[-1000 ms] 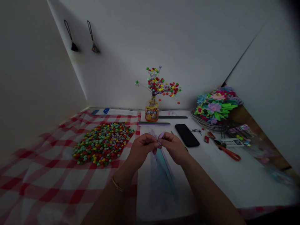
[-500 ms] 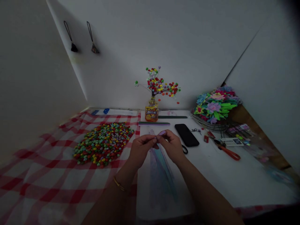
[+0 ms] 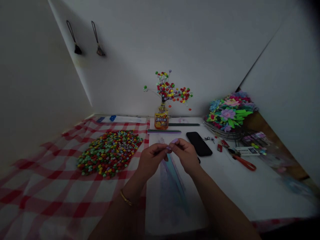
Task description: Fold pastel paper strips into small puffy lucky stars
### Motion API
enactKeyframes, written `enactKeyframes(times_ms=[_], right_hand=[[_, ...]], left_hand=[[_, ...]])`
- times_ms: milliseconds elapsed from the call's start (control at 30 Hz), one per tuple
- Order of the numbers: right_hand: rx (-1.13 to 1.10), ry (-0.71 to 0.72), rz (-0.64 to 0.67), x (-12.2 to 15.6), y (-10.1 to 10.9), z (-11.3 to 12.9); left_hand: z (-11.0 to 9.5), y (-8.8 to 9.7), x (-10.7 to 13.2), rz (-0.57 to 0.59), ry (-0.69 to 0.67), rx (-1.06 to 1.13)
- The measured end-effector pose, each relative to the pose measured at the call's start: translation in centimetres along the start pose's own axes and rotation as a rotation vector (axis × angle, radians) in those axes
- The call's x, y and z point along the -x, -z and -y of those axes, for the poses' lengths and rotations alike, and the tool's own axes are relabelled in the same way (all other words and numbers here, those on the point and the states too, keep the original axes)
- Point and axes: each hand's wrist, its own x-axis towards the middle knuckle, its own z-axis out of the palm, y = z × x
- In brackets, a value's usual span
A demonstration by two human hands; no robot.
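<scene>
My left hand (image 3: 152, 159) and my right hand (image 3: 185, 156) meet over the middle of the table, fingertips pinched together. Between them is a small lilac paper strip (image 3: 174, 141); its folded end is mostly hidden by the fingers. Both hands are closed on it. Under the hands lies a clear sleeve holding pale blue and lilac paper strips (image 3: 176, 181). To the left, a heap of small multicoloured folded paper stars (image 3: 110, 153) rests on a red and white checked cloth (image 3: 57, 186).
Behind stands a drink bottle (image 3: 161, 120) holding stems topped with coloured stars, near bundled strips (image 3: 164, 131). On the right are a black phone (image 3: 199, 144), orange-handled pliers (image 3: 243, 162), a card (image 3: 248, 151) and a basket of fuzzy flowers (image 3: 228, 115).
The fingers have shifted slightly around the lilac strip, and my right hand sits a little farther right. Objects on the table stay where they were.
</scene>
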Motion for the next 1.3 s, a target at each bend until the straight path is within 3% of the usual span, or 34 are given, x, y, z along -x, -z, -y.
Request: enactKeyframes(times_ms=[333,467,700,833,967,1100,1200,1300], right_hand=[[0.024,-0.008,-0.008,0.1,-0.1,0.2],[0.006,-0.03,0.057,0.0,0.1,0.2],[0.193,0.091,0.098,0.0,0.2,0.6],[0.204,0.135,0.103,0.1,0.0,0.9],[0.173,0.129,0.093,0.1,0.1,0.9],[0.266,0.254,0.036,0.1,0.6,1.0],[0.381,0.378,0.085,0.1,0.9,1.4],[0.437,0.458,0.163,0.1,0.9,1.6]], left_hand=[[0.4,-0.1,0.1,-0.001,-0.015,0.019],[0.6,-0.2,0.1,-0.05,-0.017,0.027],[0.2,0.1,0.4,-0.033,-0.168,-0.315],[-0.2,0.2,0.7,-0.055,-0.206,-0.4],[-0.2,-0.2,0.6,-0.04,-0.102,-0.157],[-0.4,-0.2,0.3,0.109,0.144,0.255],[-0.6,0.1,0.3,0.194,0.323,0.481],[-0.8,0.4,0.3,0.228,0.41,0.621]])
